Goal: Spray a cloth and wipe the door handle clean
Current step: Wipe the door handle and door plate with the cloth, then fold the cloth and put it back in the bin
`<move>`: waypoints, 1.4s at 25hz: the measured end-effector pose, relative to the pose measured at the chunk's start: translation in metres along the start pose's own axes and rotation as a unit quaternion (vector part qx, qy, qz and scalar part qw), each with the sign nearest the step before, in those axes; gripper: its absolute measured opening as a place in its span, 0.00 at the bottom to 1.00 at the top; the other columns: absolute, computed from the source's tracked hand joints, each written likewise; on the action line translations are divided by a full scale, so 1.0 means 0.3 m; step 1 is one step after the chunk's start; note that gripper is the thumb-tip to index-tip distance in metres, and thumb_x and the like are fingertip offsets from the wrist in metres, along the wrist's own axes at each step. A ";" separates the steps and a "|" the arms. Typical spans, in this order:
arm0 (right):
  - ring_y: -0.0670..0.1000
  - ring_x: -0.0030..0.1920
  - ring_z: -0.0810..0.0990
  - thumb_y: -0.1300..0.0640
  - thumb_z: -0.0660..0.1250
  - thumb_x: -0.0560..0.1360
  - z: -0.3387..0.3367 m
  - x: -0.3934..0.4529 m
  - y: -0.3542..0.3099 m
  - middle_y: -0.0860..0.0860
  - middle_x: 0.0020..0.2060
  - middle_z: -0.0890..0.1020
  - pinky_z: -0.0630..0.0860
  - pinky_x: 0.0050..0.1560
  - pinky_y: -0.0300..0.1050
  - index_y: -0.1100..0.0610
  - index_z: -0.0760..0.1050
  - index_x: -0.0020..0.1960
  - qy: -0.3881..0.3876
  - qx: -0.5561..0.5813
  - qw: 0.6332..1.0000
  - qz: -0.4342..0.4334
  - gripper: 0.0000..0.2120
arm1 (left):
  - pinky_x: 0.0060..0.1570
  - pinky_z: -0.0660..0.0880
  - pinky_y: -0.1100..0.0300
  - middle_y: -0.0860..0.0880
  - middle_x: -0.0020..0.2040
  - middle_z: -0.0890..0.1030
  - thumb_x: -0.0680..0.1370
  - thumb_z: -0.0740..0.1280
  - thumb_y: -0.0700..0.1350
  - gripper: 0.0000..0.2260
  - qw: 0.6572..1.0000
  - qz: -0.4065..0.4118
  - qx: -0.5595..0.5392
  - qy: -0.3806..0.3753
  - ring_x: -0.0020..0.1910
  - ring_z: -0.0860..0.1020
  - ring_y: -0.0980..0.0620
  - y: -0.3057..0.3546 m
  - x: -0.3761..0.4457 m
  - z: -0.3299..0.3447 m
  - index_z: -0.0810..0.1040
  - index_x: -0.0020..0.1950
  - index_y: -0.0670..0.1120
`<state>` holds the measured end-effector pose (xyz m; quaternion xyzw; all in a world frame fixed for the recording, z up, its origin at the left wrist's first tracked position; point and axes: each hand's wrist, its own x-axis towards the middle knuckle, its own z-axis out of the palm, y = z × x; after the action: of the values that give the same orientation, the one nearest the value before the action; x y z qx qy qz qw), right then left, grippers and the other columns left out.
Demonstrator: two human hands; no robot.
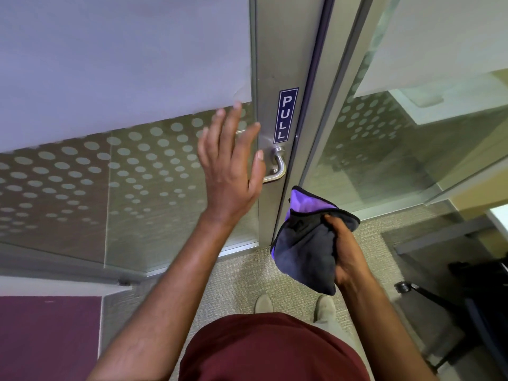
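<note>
Office, frosted dotted glass partitions (137,171), metal-framed door with PULL sign (286,115), carpet (247,273)

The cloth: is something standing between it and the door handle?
Nothing visible. The cloth, gripped by the right hand, sits just below the door handle. The open left hand covers the handle's left end.

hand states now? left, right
Left hand: open, fingers spread, holding nothing.
Right hand: grips the cloth.
</note>
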<state>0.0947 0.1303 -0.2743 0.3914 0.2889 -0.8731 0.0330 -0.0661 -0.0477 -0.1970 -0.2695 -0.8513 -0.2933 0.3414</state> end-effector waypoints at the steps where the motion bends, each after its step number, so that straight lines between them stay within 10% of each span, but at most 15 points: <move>1: 0.54 0.48 0.87 0.50 0.61 0.83 0.002 -0.017 -0.013 0.59 0.48 0.87 0.77 0.56 0.45 0.64 0.83 0.52 -0.010 0.013 1.000 -0.004 0.19 | 0.79 0.60 0.42 0.44 0.81 0.68 0.82 0.64 0.46 0.18 0.999 -0.010 -0.047 -0.022 0.81 0.63 0.45 0.018 -0.060 0.000 0.76 0.73 0.47; 5: 0.62 0.68 0.78 0.54 0.57 0.79 -0.002 -0.080 -0.051 0.66 0.63 0.79 0.63 0.80 0.50 0.71 0.75 0.67 -0.052 0.051 0.997 -0.002 0.25 | 0.75 0.70 0.45 0.53 0.75 0.74 0.83 0.64 0.54 0.21 0.915 -0.165 -0.303 -0.211 0.76 0.71 0.54 0.114 -0.298 0.015 0.72 0.76 0.50; 10: 0.63 0.71 0.75 0.53 0.61 0.73 -0.002 -0.126 -0.076 0.66 0.70 0.74 0.64 0.80 0.55 0.71 0.69 0.75 -0.103 0.057 0.993 0.023 0.34 | 0.74 0.71 0.58 0.56 0.75 0.72 0.65 0.76 0.68 0.53 0.668 -0.433 -0.431 -0.425 0.73 0.73 0.61 0.190 -0.380 0.060 0.56 0.84 0.54; 16: 0.62 0.66 0.81 0.55 0.67 0.73 -0.063 -0.149 -0.111 0.67 0.66 0.78 0.78 0.67 0.53 0.66 0.79 0.68 -0.107 0.006 0.994 0.019 0.26 | 0.62 0.80 0.59 0.45 0.66 0.84 0.79 0.74 0.55 0.25 0.502 -0.540 -0.549 -0.393 0.62 0.84 0.50 0.221 -0.363 0.099 0.79 0.72 0.45; 20: 0.62 0.67 0.79 0.53 0.69 0.75 -0.152 -0.137 -0.139 0.64 0.66 0.79 0.71 0.74 0.56 0.68 0.74 0.72 -0.055 -0.067 0.996 -0.009 0.29 | 0.55 0.83 0.60 0.39 0.61 0.86 0.79 0.72 0.53 0.20 0.505 -0.563 -0.541 -0.367 0.57 0.86 0.46 0.286 -0.329 0.127 0.84 0.64 0.39; 25: 0.57 0.60 0.86 0.54 0.74 0.77 -0.265 -0.140 -0.210 0.59 0.61 0.86 0.84 0.50 0.46 0.56 0.80 0.68 -0.003 -0.159 0.981 -0.113 0.21 | 0.54 0.84 0.55 0.39 0.58 0.87 0.84 0.68 0.52 0.18 0.545 -0.569 -0.526 -0.319 0.56 0.86 0.44 0.399 -0.303 0.198 0.82 0.65 0.38; 35: 0.56 0.54 0.89 0.56 0.80 0.72 -0.628 -0.266 -0.474 0.53 0.56 0.88 0.86 0.47 0.50 0.51 0.76 0.68 0.035 -0.207 0.968 -0.140 0.27 | 0.46 0.83 0.60 0.45 0.54 0.89 0.83 0.65 0.63 0.20 0.605 -0.515 -0.499 -0.345 0.52 0.87 0.50 0.766 -0.281 0.425 0.87 0.55 0.49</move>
<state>0.2347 0.3348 -0.2496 0.3625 0.5158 -0.7760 -0.0196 0.0839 0.1746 -0.2628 0.0036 -0.6253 -0.6855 -0.3730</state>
